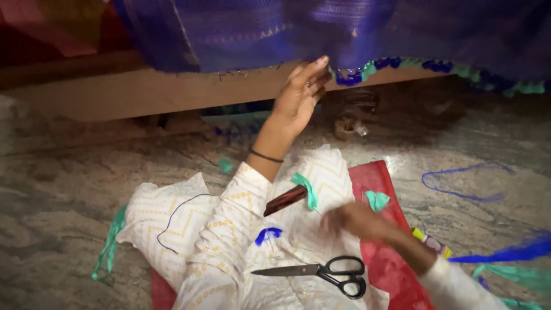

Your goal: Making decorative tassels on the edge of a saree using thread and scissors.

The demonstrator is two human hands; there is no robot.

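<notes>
Your left hand (298, 95) reaches up and pinches the hem of the purple cloth (344, 28) hanging off the bed, just beside its blue and green tassels (367, 72), holding that edge taut. Your right hand (359, 221) blurs over your lap, near a green thread tuft (377, 200); I cannot tell its grip. Scissors (327, 272) lie just below it, handy.

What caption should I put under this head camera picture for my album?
Left hand pinches the tasselled edge of purple cloth; blurred right hand hovers above black scissors on the lap.
</notes>
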